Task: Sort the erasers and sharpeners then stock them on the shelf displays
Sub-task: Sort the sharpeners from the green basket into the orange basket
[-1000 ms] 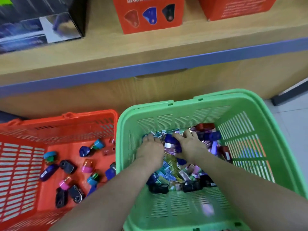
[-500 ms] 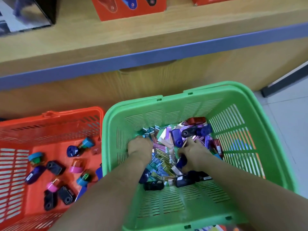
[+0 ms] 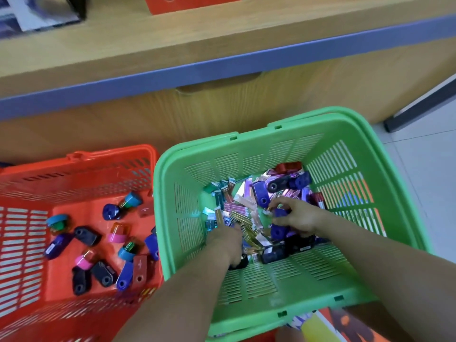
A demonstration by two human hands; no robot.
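A green basket (image 3: 350, 129) holds a mixed pile of foil-wrapped erasers (image 3: 240, 208) and plastic sharpeners (image 3: 281, 186). Both my hands are down in that pile. My right hand (image 3: 294, 217) curls its fingers round a blue sharpener (image 3: 280, 213). My left hand (image 3: 225, 239) is buried among the erasers with its fingers bent down out of sight, so I cannot tell what it grips. To the left, an orange basket (image 3: 74, 164) contains several sorted sharpeners (image 3: 111, 211) in blue, black, pink and teal.
A wooden shelf (image 3: 222, 33) with a blue front edge runs above both baskets. On it stand an orange display box (image 3: 192, 3) and a dark box (image 3: 42, 11). Tiled floor (image 3: 424, 169) lies to the right. Colourful packaging (image 3: 340, 324) shows beneath the green basket.
Both hands have drawn back toward me through the pile. My right hand has closed around a blue sharpener. The view has tilted down, pushing the shelf boxes out of frame.
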